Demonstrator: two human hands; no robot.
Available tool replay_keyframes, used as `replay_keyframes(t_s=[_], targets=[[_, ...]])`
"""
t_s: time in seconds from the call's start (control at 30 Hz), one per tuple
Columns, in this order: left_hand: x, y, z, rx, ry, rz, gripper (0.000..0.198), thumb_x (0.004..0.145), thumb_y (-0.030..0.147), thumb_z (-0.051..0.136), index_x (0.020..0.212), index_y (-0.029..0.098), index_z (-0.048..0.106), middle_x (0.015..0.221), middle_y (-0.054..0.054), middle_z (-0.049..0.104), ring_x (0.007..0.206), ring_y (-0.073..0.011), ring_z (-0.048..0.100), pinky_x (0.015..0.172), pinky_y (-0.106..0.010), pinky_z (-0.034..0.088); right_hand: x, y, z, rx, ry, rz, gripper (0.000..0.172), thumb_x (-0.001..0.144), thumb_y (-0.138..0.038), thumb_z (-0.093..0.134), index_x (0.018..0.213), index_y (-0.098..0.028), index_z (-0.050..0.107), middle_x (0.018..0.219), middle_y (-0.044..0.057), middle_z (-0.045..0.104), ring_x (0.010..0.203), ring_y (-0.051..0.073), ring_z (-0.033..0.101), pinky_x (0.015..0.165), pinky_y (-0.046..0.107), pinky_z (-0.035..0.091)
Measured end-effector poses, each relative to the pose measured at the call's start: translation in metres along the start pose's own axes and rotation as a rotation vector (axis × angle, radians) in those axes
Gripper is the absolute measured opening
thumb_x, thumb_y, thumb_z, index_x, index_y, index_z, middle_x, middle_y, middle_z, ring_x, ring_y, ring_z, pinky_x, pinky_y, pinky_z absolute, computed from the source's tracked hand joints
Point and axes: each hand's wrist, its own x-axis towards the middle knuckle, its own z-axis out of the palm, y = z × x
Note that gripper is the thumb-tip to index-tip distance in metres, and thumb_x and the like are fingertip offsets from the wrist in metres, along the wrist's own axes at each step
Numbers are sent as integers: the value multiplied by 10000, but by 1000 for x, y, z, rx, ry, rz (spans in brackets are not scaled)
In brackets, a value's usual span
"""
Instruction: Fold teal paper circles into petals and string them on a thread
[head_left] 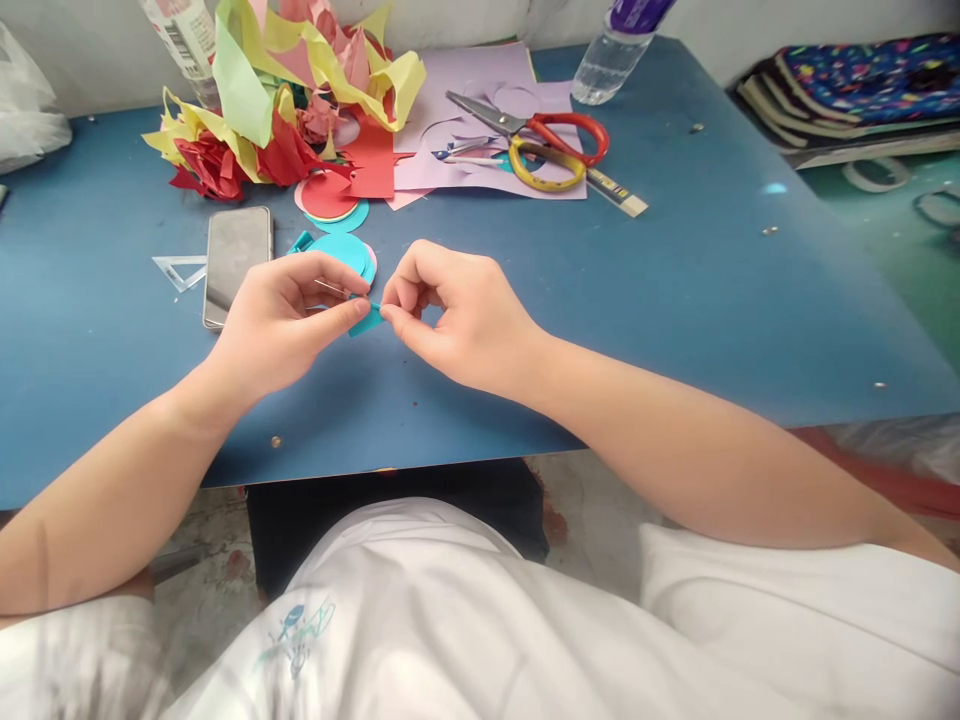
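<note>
Between my two hands, above the blue table [480, 420], is a small piece of turquoise paper [365, 322]. My left hand [281, 315] pinches it between thumb and fingers. A thin light line, perhaps a stick or needle, shows at the left fingers. The thumb and forefinger of my right hand [457, 310] are pinched on the paper's right end. Just behind the hands lie turquoise paper circles [343, 252], with a pink edge showing at their right side. Farther back, a red paper circle [328, 195] tops another small stack.
A phone [238, 255] and a clear set square [180, 270] lie left. Behind are crumpled coloured paper [262, 110], cut purple paper [487, 80], scissors [555, 140] with red and yellow handles, and a water bottle [613, 60]. A patterned pouch [877, 80] sits far right.
</note>
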Motion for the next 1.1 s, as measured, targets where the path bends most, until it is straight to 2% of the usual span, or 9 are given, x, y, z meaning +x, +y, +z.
replay_keyframes(t_s=[0.23, 0.37, 0.43, 0.5, 0.6, 0.67, 0.8, 0.93, 1.1], targets=[[6, -11, -2, -48, 12, 41, 268, 809, 305, 1110, 969, 239, 905, 858, -35, 844, 743, -216, 769, 691, -413, 658, 3, 0, -1, 149, 7, 150, 252, 999, -247, 755, 934, -290, 515, 898, -12, 666, 822, 202, 641, 796, 399, 551], [11, -14, -8, -60, -20, -4, 389, 752, 415, 1170, 956, 257, 880, 864, -53, 841, 802, -261, 800, 740, -452, 683, 8, -1, -8, 336, -40, 282, 297, 941, -201, 815, 924, -268, 526, 908, -15, 715, 827, 173, 694, 812, 361, 573], [12, -15, -9, -75, -40, -12, 455, 687, 416, 1202, 956, 275, 864, 873, -51, 844, 809, -262, 801, 737, -446, 680, 9, -1, -9, 389, -41, 297, 346, 898, -192, 865, 905, -263, 527, 899, -15, 732, 810, 160, 689, 788, 340, 560], [10, -15, -7, -107, -26, 1, 507, 698, 388, 1193, 1056, 291, 847, 883, -26, 844, 786, -233, 793, 704, -409, 660, 7, -1, -7, 407, -25, 292, 365, 900, -196, 884, 891, -263, 525, 887, -19, 736, 794, 153, 670, 763, 330, 539], [4, -19, -4, -165, 24, -1, 580, 814, 365, 1125, 1259, 314, 757, 838, 25, 811, 748, -203, 785, 632, -361, 595, 2, -1, -2, 411, 22, 265, 408, 944, -221, 903, 889, -274, 502, 893, -20, 759, 817, 171, 673, 780, 347, 547], [1, -23, -4, -185, 32, -19, 663, 811, 370, 1128, 1324, 319, 711, 798, 40, 788, 738, -210, 790, 613, -360, 578, 0, -3, 0, 384, 31, 271, 471, 935, -257, 959, 871, -280, 493, 912, -10, 786, 851, 194, 691, 817, 373, 571], [-5, -29, -8, -176, 1, -58, 737, 886, 461, 1108, 1476, 363, 678, 904, 14, 833, 863, -267, 875, 791, -473, 722, -1, -7, 1, 285, 29, 290, 521, 909, -372, 1033, 827, -285, 526, 905, 1, 781, 846, 219, 684, 830, 409, 593], [-6, -26, -10, -142, -68, -29, 620, 963, 499, 1063, 1471, 400, 722, 955, -5, 859, 1010, -321, 917, 979, -586, 780, 0, -5, -2, 259, 13, 277, 473, 914, -438, 1046, 870, -291, 599, 916, 2, 783, 841, 227, 713, 822, 421, 635], [-9, -19, -4, -149, -83, 4, 622, 927, 494, 1110, 1436, 351, 784, 1061, -20, 888, 1023, -273, 914, 900, -465, 800, -1, -6, 1, 197, 15, 255, 472, 947, -476, 994, 871, -284, 569, 919, 5, 770, 865, 229, 728, 863, 448, 683]])
